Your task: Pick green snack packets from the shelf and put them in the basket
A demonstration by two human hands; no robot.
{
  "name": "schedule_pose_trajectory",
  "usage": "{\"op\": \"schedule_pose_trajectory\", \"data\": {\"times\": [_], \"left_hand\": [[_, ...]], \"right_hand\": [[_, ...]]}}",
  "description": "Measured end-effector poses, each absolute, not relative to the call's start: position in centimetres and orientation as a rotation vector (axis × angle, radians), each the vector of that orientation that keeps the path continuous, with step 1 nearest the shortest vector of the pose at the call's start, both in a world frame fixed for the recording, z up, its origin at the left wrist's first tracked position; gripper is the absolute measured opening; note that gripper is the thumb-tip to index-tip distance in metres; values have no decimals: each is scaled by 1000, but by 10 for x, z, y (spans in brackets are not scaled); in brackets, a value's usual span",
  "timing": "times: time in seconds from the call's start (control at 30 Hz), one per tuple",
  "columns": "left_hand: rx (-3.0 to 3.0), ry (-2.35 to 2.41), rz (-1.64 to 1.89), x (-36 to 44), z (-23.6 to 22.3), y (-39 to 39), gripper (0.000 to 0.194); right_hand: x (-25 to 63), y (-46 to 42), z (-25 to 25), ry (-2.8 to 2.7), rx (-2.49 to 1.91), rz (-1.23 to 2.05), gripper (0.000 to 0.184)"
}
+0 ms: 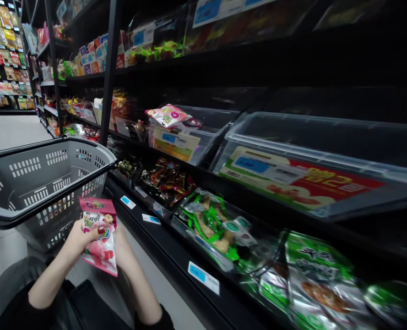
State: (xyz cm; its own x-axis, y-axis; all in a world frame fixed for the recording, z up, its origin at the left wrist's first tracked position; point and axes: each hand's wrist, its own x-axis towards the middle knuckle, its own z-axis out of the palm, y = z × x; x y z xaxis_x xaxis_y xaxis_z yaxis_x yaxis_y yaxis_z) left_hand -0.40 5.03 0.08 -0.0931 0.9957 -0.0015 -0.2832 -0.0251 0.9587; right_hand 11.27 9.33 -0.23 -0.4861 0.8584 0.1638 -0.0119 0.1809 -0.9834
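A pink candy bag [100, 250] is held upright above my lap, its printed front towards me. My left hand [78, 236] grips its left side, the thumb with a dark red nail lying across the front. Against the right edge is my right hand [121, 245], its fingers hidden behind the bag. Just beyond both hands stands a grey shopping basket [57, 183] on the floor, its inside showing bare where I can see. A similar pink bag [169, 115] rests on the rim of a clear bin [206, 123] on the shelf.
To the right runs a black shelf unit [111, 73]. Its lower bins hold green-wrapped snacks [210, 220], dark-wrapped pieces [167, 181] and a silver-green bag [322, 279]. A large clear bin [327, 137] stands on the shelf above. Price labels [203, 277] line the low front ledge.
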Motion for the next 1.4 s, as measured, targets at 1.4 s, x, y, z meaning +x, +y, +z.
{"op": "schedule_pose_trajectory", "data": {"times": [1.4], "left_hand": [[1000,1208,1044,23,17,32,46]], "right_hand": [[140,116,4,-969,-806,1551,26]]}}
